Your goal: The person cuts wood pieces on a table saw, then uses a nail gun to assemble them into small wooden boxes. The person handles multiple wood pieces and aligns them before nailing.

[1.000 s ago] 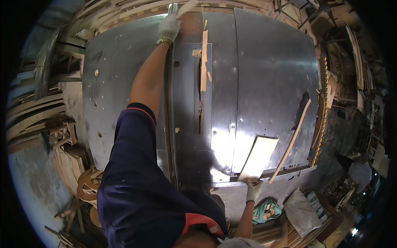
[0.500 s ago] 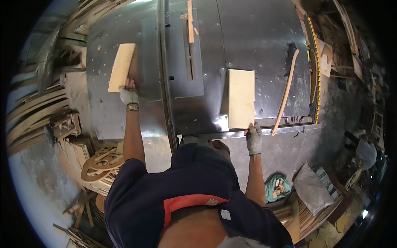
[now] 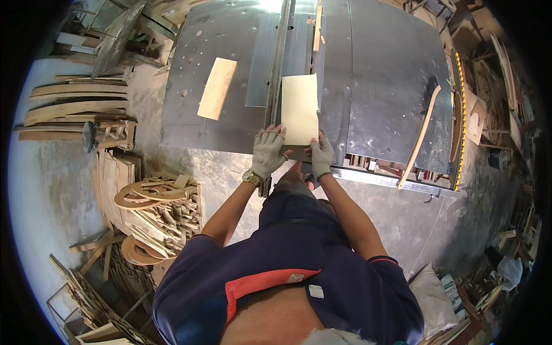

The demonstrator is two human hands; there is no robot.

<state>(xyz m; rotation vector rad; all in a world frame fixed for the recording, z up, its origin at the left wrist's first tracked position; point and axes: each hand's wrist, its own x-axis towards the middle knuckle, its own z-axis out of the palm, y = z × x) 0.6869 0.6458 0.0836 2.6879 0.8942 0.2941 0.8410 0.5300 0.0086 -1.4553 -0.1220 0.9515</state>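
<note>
A pale rectangular wooden board [image 3: 299, 109] lies on the dark metal saw table [image 3: 230, 135], its left edge alongside the long metal fence [image 3: 280, 63]. My right hand [image 3: 321, 155], in a grey fingerless glove, grips the board's near right corner between thumb and fingers. My left hand [image 3: 269, 152], gloved the same way with a watch at the wrist, rests over the fence by the board's near left corner, fingers spread and thumb apart. Farther left lies a second wooden block [image 3: 217, 89], touched by neither hand. The board partly covers the table's slot.
A thin wood strip [image 3: 317, 29] lies at the slot's far part. A curved wooden strip [image 3: 422, 135] rests across the table's right side, near a yellow toothed edge [image 3: 460, 121]. Wood offcuts and ring-shaped pieces [image 3: 155, 192] are piled at left; a white sack [image 3: 431, 296] stands lower right.
The board has moved left with my right hand, from the table's right part to beside the fence. My left hand has left the wooden block and come right to the fence. The view has shifted.
</note>
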